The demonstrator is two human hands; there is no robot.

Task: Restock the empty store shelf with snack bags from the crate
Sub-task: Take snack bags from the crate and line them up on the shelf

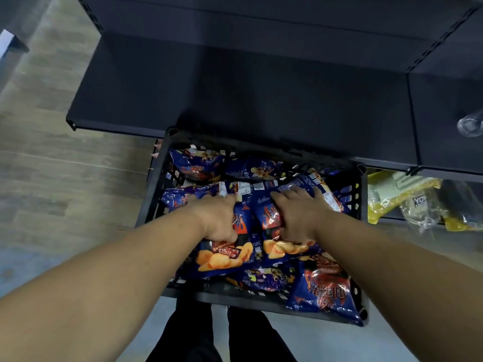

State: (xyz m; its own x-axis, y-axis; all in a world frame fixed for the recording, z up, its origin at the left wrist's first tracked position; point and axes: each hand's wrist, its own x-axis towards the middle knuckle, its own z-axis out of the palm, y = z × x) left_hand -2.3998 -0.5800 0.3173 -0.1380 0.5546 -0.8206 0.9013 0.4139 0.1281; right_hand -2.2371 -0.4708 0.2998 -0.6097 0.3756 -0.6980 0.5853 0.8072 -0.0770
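Blue barbecue chip bags (pixel 324 291) fill the black slatted crate (pixel 251 300) standing on the floor, just near of the bare dark shelf (pixel 235 95). The left hand (pixel 218 218) grips one bag (pixel 224 257), the right hand (pixel 298 212) another (pixel 285 248), side by side mid-crate. Yellow packets (pixel 402 197) lie on a lower shelf, right.

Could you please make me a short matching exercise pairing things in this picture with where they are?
Things:
1. crate
2. shelf
3. yellow packets
4. left hand

Places:
A. right of the crate, under the shelf edge
B. on a blue chip bag
C. bare, beyond the crate
D. on the floor, full of bags

Pairs: 1-D, 2-C, 3-A, 4-B
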